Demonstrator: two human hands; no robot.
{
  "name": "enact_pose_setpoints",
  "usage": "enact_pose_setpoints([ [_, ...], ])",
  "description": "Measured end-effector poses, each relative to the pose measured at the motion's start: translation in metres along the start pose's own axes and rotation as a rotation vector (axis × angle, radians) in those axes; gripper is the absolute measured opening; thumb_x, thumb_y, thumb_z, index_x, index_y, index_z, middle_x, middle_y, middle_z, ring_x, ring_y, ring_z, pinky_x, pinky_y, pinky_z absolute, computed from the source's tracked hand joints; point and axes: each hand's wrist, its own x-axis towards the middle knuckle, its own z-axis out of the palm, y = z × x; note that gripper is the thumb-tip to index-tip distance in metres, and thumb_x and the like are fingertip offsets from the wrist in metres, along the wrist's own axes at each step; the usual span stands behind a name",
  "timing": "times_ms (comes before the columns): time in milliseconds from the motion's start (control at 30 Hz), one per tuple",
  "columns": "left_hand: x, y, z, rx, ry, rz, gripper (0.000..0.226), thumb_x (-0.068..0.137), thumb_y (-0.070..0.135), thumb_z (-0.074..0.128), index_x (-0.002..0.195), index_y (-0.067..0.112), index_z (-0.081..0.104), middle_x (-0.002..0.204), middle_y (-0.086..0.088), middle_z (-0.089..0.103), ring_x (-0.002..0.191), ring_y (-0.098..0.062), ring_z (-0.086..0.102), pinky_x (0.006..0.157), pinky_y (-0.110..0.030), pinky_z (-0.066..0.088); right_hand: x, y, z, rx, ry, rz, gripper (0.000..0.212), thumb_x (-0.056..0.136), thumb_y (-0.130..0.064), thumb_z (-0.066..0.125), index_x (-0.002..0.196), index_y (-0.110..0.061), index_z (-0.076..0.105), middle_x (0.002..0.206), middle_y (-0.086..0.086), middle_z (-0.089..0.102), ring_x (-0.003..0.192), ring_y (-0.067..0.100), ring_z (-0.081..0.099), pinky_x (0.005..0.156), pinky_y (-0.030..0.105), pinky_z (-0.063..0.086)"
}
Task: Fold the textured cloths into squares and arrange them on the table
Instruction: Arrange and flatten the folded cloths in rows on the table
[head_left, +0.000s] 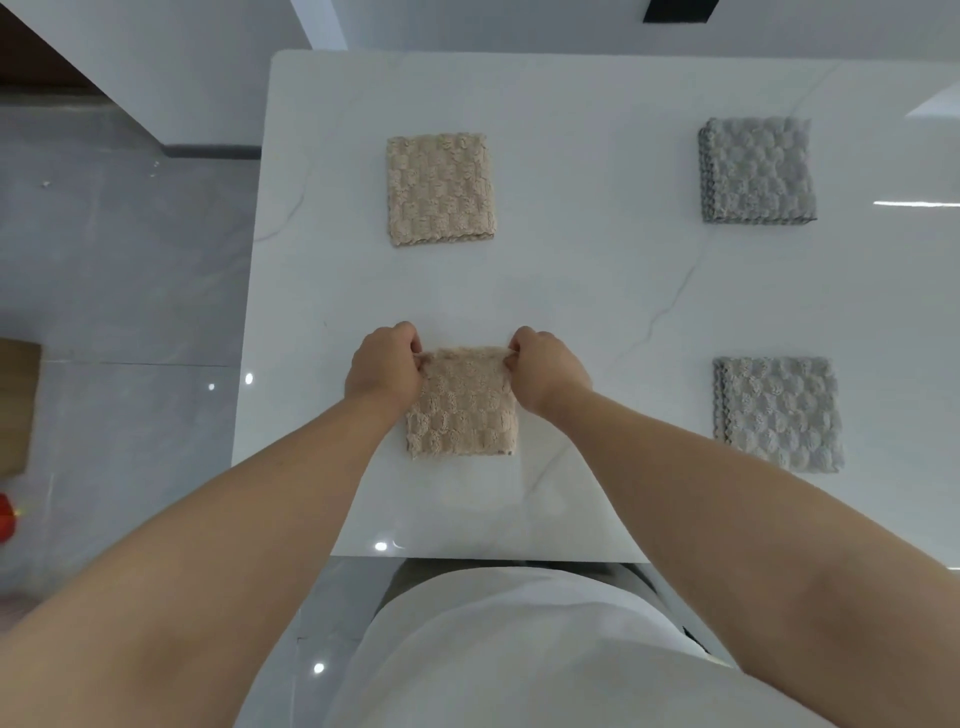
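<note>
A beige textured cloth (462, 410), folded into a square, lies on the white table (597, 291) near its front edge. My left hand (382, 371) pinches its far left corner and my right hand (548, 371) pinches its far right corner, so the far edge is slightly raised. A second folded beige cloth (440, 189) lies flat further back on the left. Two folded grey cloths lie on the right side, one at the back (757, 171) and one nearer the front (778, 414).
The table's left edge runs close beside the beige cloths, with grey tiled floor (119, 291) beyond it. A brown box edge (18, 405) and a red object (5, 519) sit on the floor at far left. My white-clothed torso (519, 649) meets the table's front edge.
</note>
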Motion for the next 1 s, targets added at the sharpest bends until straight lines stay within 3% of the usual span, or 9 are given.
enact_pose_setpoints([
  [167, -0.025, -0.009, 0.001, -0.141, 0.070, -0.095, 0.030, 0.096, 0.042, 0.062, 0.105, 0.015, 0.053, 0.094, -0.001, 0.061, 0.082, -0.021, 0.060, 0.070, -0.038, 0.053, -0.019, 0.004, -0.004, 0.177, -0.030, 0.030, 0.032, 0.102, -0.029, 0.046, 0.130, -0.016, 0.038, 0.099, 0.004, 0.056, 0.074, 0.018, 0.056, 0.058, 0.034, 0.042],
  [300, -0.068, -0.018, 0.007, -0.206, -0.014, -0.151, 0.032, 0.094, 0.038, 0.064, 0.106, 0.015, 0.045, 0.093, -0.003, 0.063, 0.075, -0.019, 0.061, 0.066, -0.040, 0.055, -0.052, 0.014, 0.003, 0.161, -0.090, 0.049, 0.036, 0.100, -0.043, 0.051, 0.120, -0.016, 0.038, 0.087, -0.001, 0.056, 0.074, 0.020, 0.058, 0.065, 0.037, 0.049],
  [367, -0.087, -0.018, 0.010, -0.092, 0.027, 0.044, 0.031, 0.090, 0.034, 0.068, 0.103, 0.014, 0.048, 0.101, -0.002, 0.053, 0.075, -0.018, 0.056, 0.065, -0.037, 0.052, -0.069, 0.017, 0.008, -0.005, -0.093, -0.100, 0.038, 0.099, -0.048, 0.052, 0.119, -0.018, 0.039, 0.097, -0.002, 0.057, 0.080, 0.023, 0.060, 0.067, 0.037, 0.048],
  [500, -0.101, -0.020, 0.016, 0.399, 0.121, 0.535, 0.038, 0.077, 0.042, 0.076, 0.094, 0.013, 0.057, 0.098, -0.005, 0.051, 0.080, -0.025, 0.052, 0.066, -0.039, 0.047, -0.085, 0.019, 0.023, -0.390, -0.068, -0.475, 0.044, 0.095, -0.048, 0.055, 0.124, -0.016, 0.045, 0.115, 0.005, 0.055, 0.096, 0.029, 0.061, 0.075, 0.037, 0.047],
  [633, -0.093, -0.018, 0.019, 0.531, 0.026, 0.680, 0.039, 0.072, 0.039, 0.082, 0.092, 0.014, 0.059, 0.092, -0.003, 0.055, 0.081, -0.025, 0.053, 0.067, -0.038, 0.046, -0.082, 0.013, 0.037, -0.592, -0.047, -0.552, 0.037, 0.094, -0.028, 0.054, 0.127, -0.013, 0.047, 0.118, 0.007, 0.053, 0.091, 0.027, 0.058, 0.070, 0.036, 0.042],
  [733, -0.088, -0.019, 0.018, 0.567, 0.005, 0.768, 0.023, 0.070, 0.014, 0.078, 0.086, 0.014, 0.062, 0.087, -0.003, 0.057, 0.079, -0.025, 0.056, 0.060, -0.035, 0.042, -0.080, 0.011, 0.039, -0.667, -0.009, -0.532, 0.031, 0.088, -0.008, 0.052, 0.119, -0.010, 0.051, 0.108, 0.007, 0.055, 0.076, 0.024, 0.051, 0.064, 0.035, 0.033],
  [800, -0.087, -0.019, 0.017, 0.577, 0.054, 0.811, 0.017, 0.071, -0.002, 0.061, 0.079, 0.013, 0.062, 0.080, -0.005, 0.058, 0.073, -0.026, 0.056, 0.056, -0.034, 0.039, -0.081, 0.011, 0.040, -0.740, 0.003, -0.543, 0.024, 0.082, -0.005, 0.060, 0.105, -0.010, 0.058, 0.092, 0.007, 0.059, 0.064, 0.024, 0.052, 0.058, 0.035, 0.031],
  [867, -0.085, -0.021, 0.017, 0.607, 0.080, 0.870, 0.022, 0.076, -0.004, 0.047, 0.074, 0.012, 0.062, 0.075, -0.006, 0.059, 0.068, -0.026, 0.057, 0.055, -0.033, 0.041, -0.078, 0.013, 0.043, -0.761, 0.055, -0.599, 0.018, 0.071, -0.005, 0.072, 0.084, -0.010, 0.062, 0.072, 0.006, 0.057, 0.050, 0.023, 0.050, 0.053, 0.033, 0.027],
  [1000, -0.079, -0.031, 0.017, 0.711, 0.030, 0.936, 0.020, 0.072, -0.007, 0.060, 0.073, 0.011, 0.068, 0.073, -0.004, 0.063, 0.070, -0.024, 0.059, 0.056, -0.032, 0.047, -0.073, 0.010, 0.043, -0.830, 0.016, -0.637, 0.010, 0.077, -0.009, 0.067, 0.085, -0.014, 0.064, 0.075, 0.004, 0.060, 0.058, 0.023, 0.057, 0.056, 0.033, 0.027],
])
